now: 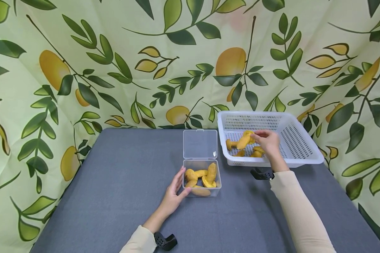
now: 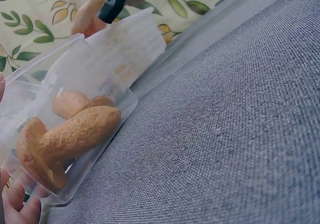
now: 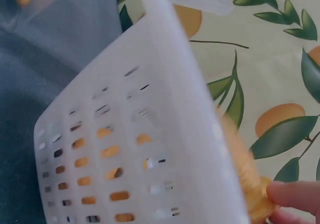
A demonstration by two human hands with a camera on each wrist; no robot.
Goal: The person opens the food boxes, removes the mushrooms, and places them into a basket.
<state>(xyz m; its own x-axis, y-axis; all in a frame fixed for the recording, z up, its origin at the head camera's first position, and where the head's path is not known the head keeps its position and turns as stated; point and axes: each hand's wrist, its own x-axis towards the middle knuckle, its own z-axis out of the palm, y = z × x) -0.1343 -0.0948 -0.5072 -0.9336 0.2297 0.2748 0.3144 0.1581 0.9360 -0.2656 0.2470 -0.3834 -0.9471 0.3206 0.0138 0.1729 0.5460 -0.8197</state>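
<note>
My right hand pinches a yellow mushroom between thumb and fingertips, over the white basket. In the right wrist view that mushroom shows partly behind the basket's rim. Several other mushrooms lie in the basket's left part. A small clear plastic box stands on the table with several yellow mushrooms inside. Its lid is folded back, away from me. My left hand rests against the box's left side, fingers extended along it and thumb near the front corner.
A dark grey cloth covers the table. Behind it hangs a curtain printed with leaves and fruit. The basket stands at the table's back right, to the right of the box. Each wrist wears a black camera band.
</note>
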